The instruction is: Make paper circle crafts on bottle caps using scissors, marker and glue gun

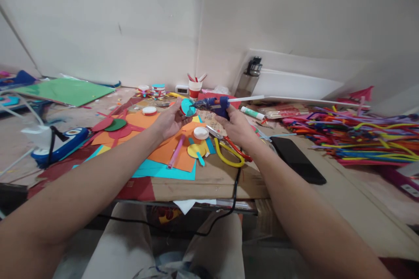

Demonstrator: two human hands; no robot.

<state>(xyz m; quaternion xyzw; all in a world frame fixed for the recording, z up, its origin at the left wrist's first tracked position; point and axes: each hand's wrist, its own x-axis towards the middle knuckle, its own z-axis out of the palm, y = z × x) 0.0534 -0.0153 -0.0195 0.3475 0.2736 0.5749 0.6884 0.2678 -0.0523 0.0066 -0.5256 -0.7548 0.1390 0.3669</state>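
Observation:
My right hand (236, 127) is closed around the handle of a blue glue gun (212, 104), whose nozzle points left. A white glue stick pokes out of the gun's back toward the right. The nozzle touches a small teal paper disc (187, 107) pinched in my left hand (169, 122). Both hands hover above orange paper (170, 150) and teal paper sheets (153, 169) on the cardboard-covered table (209, 181). The gun's black cord (235, 192) drops over the table's front edge.
Yellow-handled scissors (229, 153), a white lid (200, 132), a pink straw (176, 151) and a yellow disc (195, 150) lie under the hands. A black phone (297, 159) and a pile of pipe cleaners (360, 135) are right. A red cup (195, 88), a bottle (248, 77) and green paper (65, 91) stand behind.

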